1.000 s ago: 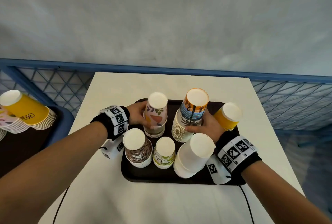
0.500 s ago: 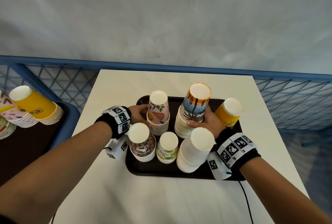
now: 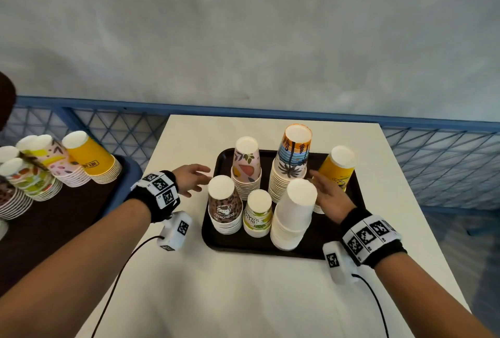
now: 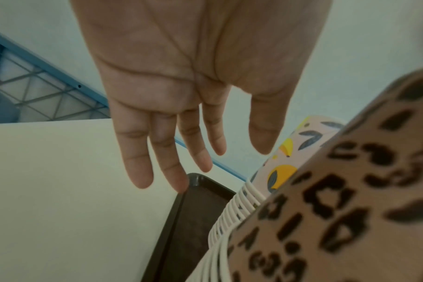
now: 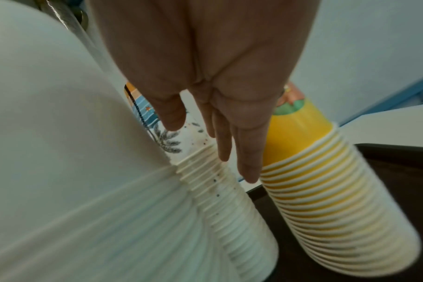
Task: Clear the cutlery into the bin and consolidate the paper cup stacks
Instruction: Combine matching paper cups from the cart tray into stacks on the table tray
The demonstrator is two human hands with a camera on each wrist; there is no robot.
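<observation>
A dark tray [image 3: 259,248] on the white table [image 3: 243,297] carries several upside-down paper cup stacks: a pink fruit-print stack [image 3: 246,167], a tall beach-print stack [image 3: 292,164], a yellow stack [image 3: 338,167], a leopard-print stack [image 3: 224,206], a green-and-white stack [image 3: 257,213] and a plain white stack [image 3: 295,213]. My left hand [image 3: 193,179] hovers open just left of the tray, fingers spread [image 4: 172,152], holding nothing. My right hand [image 3: 328,194] is open between the beach-print stack [image 5: 200,171] and the yellow stack [image 5: 326,181], fingers straight, gripping neither. No cutlery is visible.
A second dark tray [image 3: 54,215] at the left holds more cup stacks, among them a yellow one [image 3: 92,157]. A blue mesh fence [image 3: 438,159] runs behind and beside the table. Cables trail from both wrist cameras across the table's near part.
Both hands have let go: the left came off the pink fruit-print stack and drew back leftward, the right released the beach-print stack and opened. The head view has shifted.
</observation>
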